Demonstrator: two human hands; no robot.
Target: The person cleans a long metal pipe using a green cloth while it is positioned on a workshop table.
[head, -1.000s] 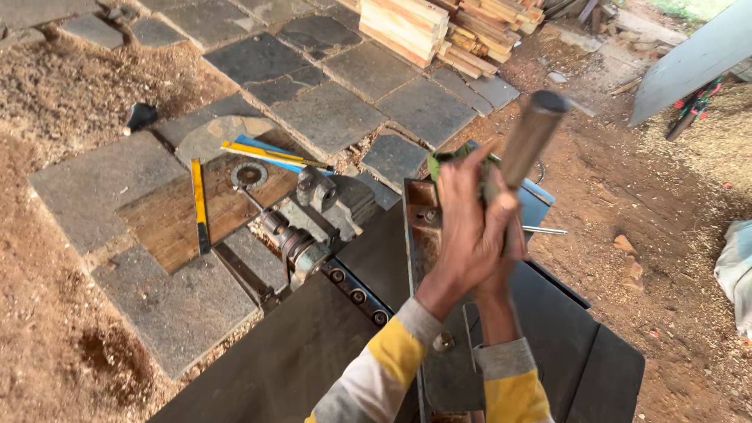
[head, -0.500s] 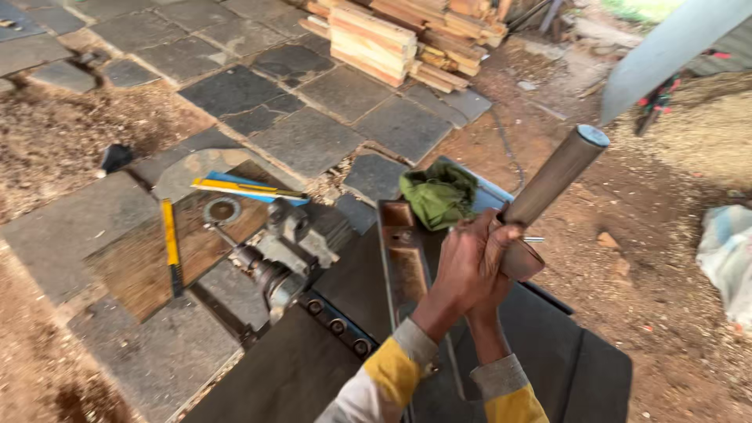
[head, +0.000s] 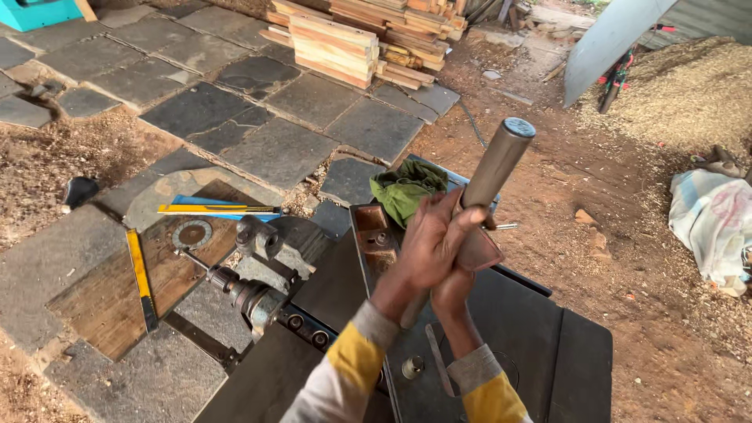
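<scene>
Both hands [head: 439, 251] (clasped) around metal bar [head: 493, 168]

Machine table [head: 540, 345] is the landmark. Above its near-left part, the left hand [head: 427, 251] and right hand [head: 462, 270] close together on a metal cylinder [head: 495, 164], which tilts up and to the right. Just behind the table's far-left corner lies a rag [head: 403, 188]. Left of the table, touching its edge, sits the motor assembly [head: 258, 294]. Further left of the table, a wooden board [head: 110, 305] lies on the stone paving [head: 266, 149], with a folding rule [head: 139, 274] across it. Well behind the table, stacked planks [head: 333, 47]. Right of the table, on the dirt, a sack [head: 713, 219].
</scene>
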